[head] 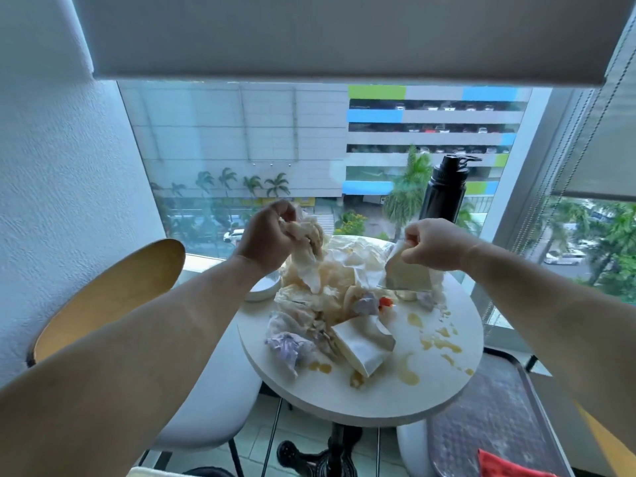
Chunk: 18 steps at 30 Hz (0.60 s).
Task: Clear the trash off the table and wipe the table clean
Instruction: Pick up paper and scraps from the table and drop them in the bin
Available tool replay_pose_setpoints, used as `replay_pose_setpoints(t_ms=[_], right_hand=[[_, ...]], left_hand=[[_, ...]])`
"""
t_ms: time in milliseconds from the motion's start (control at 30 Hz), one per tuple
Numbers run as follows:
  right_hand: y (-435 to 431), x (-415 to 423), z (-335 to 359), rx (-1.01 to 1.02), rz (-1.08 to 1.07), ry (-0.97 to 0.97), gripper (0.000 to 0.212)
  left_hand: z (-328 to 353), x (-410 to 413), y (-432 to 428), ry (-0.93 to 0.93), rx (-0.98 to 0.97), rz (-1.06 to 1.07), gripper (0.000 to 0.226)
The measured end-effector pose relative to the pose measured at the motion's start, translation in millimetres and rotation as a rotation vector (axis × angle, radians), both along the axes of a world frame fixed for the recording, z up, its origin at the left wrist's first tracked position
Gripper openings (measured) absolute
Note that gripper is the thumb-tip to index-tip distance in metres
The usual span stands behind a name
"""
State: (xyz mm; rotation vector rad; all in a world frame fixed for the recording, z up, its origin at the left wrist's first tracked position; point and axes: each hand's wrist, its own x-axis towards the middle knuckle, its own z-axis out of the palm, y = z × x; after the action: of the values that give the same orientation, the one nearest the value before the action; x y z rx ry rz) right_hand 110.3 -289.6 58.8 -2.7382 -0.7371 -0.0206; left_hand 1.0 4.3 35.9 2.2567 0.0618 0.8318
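On a round white worktop [430, 383] smeared with yellow spills [440, 342], a heap of crumpled wrappers [320, 304] lies beneath both hands, the left hand [266, 235] gripping a greasy paper wad [306, 235] above the heap's far-left side, the right hand [433, 244] pinching the top of a white paper bag [406, 273] at its far-right edge.

Soft, cool daylight comes through the window [241, 139] at centre; the blind [344, 29] above is dim. Shadows on the table [457, 339] are faint. Wide-angle distortion bends the edges; detail is soft.
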Motion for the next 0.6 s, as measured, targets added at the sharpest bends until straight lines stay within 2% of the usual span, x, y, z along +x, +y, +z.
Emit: replay_pose_setpoints(t_ms=[167,367,467,533,600], right_hand=[[3,2,17,0.252,-0.009,-0.064,0.021],[24,-5,28,0.489,-0.008,-0.072,0.033],[46,-10,29,0.625,0.002,-0.004,0.032],[64,-19,29,0.694,-0.004,0.049,0.028],[85,-28,30,0.751,-0.002,0.085,0.028]], left_hand=[[18,-3,1,0.019,-0.246,0.181,0.022],[32,-21,11,-0.024,-0.721,0.138,0.033],[39,-40,15,-0.042,-0.901,0.165,0.022],[42,-52,18,-0.029,-0.994,0.097,0.027],[43,-64,26,-0.057,-0.997,0.063,0.025]])
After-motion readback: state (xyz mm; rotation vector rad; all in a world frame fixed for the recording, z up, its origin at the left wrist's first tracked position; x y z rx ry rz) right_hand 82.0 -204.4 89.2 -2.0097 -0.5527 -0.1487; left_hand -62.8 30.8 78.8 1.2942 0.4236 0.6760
